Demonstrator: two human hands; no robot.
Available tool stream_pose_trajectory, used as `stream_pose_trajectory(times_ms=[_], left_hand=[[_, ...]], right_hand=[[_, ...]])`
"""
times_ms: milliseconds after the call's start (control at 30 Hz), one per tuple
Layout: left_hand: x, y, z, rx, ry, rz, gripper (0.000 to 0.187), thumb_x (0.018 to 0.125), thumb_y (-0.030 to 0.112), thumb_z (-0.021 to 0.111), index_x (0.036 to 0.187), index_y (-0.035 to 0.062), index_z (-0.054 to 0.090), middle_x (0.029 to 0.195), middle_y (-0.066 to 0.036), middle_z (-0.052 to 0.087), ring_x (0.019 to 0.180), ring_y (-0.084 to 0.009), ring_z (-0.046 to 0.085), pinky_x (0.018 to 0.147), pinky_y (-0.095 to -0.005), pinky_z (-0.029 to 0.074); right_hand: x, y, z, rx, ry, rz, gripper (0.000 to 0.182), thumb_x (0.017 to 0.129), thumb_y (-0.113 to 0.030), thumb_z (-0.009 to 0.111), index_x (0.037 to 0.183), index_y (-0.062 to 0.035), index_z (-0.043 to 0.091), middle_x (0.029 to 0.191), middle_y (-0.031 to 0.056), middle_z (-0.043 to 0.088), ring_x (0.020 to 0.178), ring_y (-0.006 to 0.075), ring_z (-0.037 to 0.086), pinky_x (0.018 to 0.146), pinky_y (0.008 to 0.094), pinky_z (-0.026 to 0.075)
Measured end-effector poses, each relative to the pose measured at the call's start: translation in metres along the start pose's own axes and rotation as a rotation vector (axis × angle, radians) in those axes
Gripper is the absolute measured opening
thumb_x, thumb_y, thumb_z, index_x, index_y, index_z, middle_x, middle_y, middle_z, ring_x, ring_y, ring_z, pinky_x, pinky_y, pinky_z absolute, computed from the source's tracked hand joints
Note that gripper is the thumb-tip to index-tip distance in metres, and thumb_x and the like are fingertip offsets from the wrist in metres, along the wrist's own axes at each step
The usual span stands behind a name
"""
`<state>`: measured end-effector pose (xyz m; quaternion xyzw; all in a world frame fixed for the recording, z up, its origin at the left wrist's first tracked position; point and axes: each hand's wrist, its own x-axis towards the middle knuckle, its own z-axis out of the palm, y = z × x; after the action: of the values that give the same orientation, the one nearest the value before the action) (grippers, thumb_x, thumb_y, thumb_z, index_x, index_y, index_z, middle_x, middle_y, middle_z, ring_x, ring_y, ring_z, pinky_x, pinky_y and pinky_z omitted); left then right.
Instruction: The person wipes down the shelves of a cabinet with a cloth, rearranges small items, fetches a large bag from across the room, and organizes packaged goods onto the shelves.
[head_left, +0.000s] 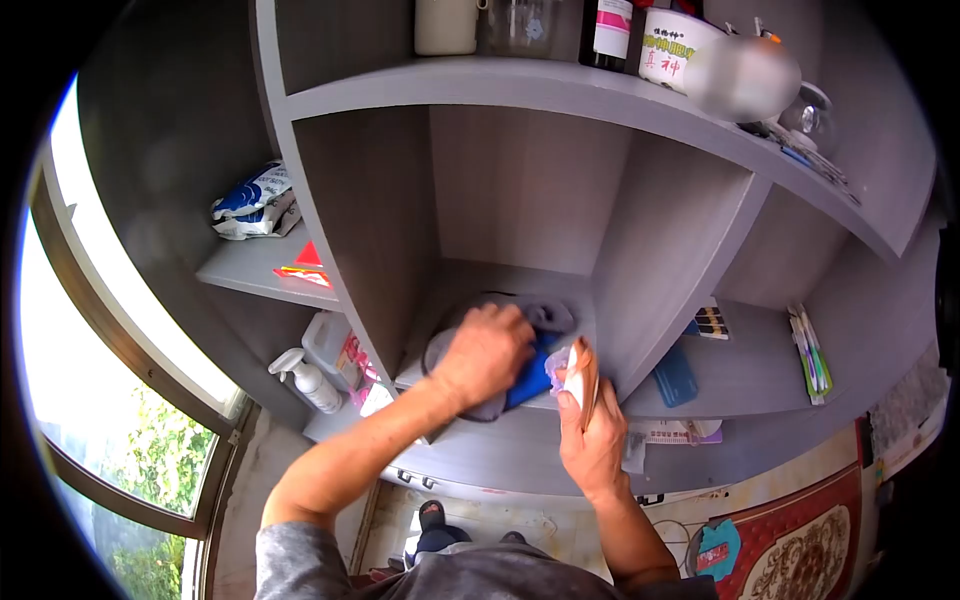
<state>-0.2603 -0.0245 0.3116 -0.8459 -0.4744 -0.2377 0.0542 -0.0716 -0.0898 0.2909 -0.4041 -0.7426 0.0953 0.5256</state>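
In the middle compartment of a grey shelf lies a dark grey cloth item [548, 314] with a blue item [530, 378] beside it. Over these, with curled fingers, is my left hand [485, 355]; whether it grips the cloth is hidden. My right hand [597, 440] is at the front edge of the compartment, closed on a small packet [580, 372] that looks white and brown, with a purple part at its left side.
Upper shelf [500, 80] holds a white tub [672, 48], a dark bottle [607, 35] and jars. Left: a blue-white bag [258, 203], a red packet [305, 265], a spray bottle [310, 383]. Right: a blue case [676, 377] and toothbrushes [810, 357]. Upright dividers flank the compartment.
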Motion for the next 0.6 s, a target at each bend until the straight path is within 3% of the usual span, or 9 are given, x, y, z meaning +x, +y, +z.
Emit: stream_pose_trajectory(times_ms=[33,100,133,167,233,333,433,600], left_hand=[[0.008,-0.007,-0.006,0.084,0.158,-0.047,0.014,0.079,0.014,0.069,0.087,0.0039,0.063,0.094,-0.014,0.058,0.087,-0.0349,0.057,0.080,-0.0444,0.048],[0.029,-0.038,-0.004,0.076,0.308,-0.340,0.016,0.087,0.015,0.063,0.098,0.0037,0.061,0.100,-0.018,0.059,0.091,-0.0383,0.059,0.080,-0.0463,0.048],[0.038,-0.057,0.002,0.164,0.254,-0.436,0.023,0.090,0.018,0.061,0.108,0.0050,0.059,0.105,-0.018,0.059,0.099,-0.0389,0.058,0.085,-0.0475,0.047],[0.040,-0.073,0.022,0.221,0.280,-0.471,0.031,0.088,0.025,0.064,0.113,0.0069,0.058,0.109,-0.017,0.059,0.106,-0.0385,0.056,0.092,-0.0505,0.043],[0.050,-0.061,0.035,0.342,0.057,-0.599,0.039,0.084,0.030,0.068,0.114,0.0073,0.059,0.113,-0.016,0.059,0.111,-0.0377,0.053,0.098,-0.0519,0.038],[0.065,-0.052,0.043,0.249,-0.013,-0.407,0.042,0.081,0.031,0.070,0.114,0.0077,0.059,0.112,-0.016,0.060,0.111,-0.0352,0.054,0.098,-0.0508,0.038],[0.082,-0.026,0.040,-0.081,-0.137,-0.064,0.038,0.081,0.028,0.070,0.111,0.0079,0.060,0.109,-0.016,0.062,0.111,-0.0328,0.054,0.098,-0.0486,0.038],[0.121,-0.013,0.067,-0.126,0.060,-0.081,0.042,0.077,0.025,0.071,0.112,0.0071,0.055,0.109,-0.016,0.063,0.110,-0.0341,0.056,0.096,-0.0467,0.040]], right_hand=[[0.000,0.002,0.001,-0.075,-0.003,-0.088,0.025,0.090,-0.010,0.059,0.112,-0.0019,0.064,0.100,0.0179,0.061,0.086,0.0391,0.061,0.076,0.0453,0.049],[-0.001,0.006,0.007,-0.227,-0.002,-0.260,0.029,0.086,-0.007,0.060,0.114,-0.0048,0.064,0.104,0.0156,0.061,0.093,0.0353,0.061,0.080,0.0443,0.048],[0.000,-0.001,0.009,-0.259,-0.055,-0.239,0.036,0.078,-0.005,0.063,0.114,-0.0060,0.065,0.107,0.0130,0.060,0.101,0.0303,0.059,0.089,0.0432,0.044],[0.000,0.002,0.013,-0.280,-0.100,-0.242,0.036,0.077,-0.006,0.063,0.114,-0.0054,0.065,0.108,0.0130,0.060,0.102,0.0302,0.059,0.091,0.0434,0.043],[-0.004,0.018,0.021,-0.325,-0.197,-0.254,0.037,0.076,-0.007,0.064,0.113,-0.0041,0.064,0.108,0.0129,0.060,0.103,0.0300,0.058,0.094,0.0436,0.041],[-0.008,0.036,0.025,-0.256,-0.185,-0.298,0.035,0.075,-0.010,0.064,0.110,-0.0031,0.065,0.108,0.0127,0.061,0.105,0.0288,0.058,0.095,0.0444,0.040],[-0.012,0.041,0.026,-0.234,-0.171,-0.352,0.033,0.076,-0.011,0.065,0.108,-0.0032,0.065,0.107,0.0138,0.062,0.107,0.0283,0.059,0.094,0.0440,0.041],[-0.017,0.047,0.028,-0.235,-0.149,-0.401,0.029,0.080,-0.011,0.063,0.108,-0.0032,0.066,0.108,0.0150,0.062,0.105,0.0288,0.060,0.092,0.0430,0.043]])
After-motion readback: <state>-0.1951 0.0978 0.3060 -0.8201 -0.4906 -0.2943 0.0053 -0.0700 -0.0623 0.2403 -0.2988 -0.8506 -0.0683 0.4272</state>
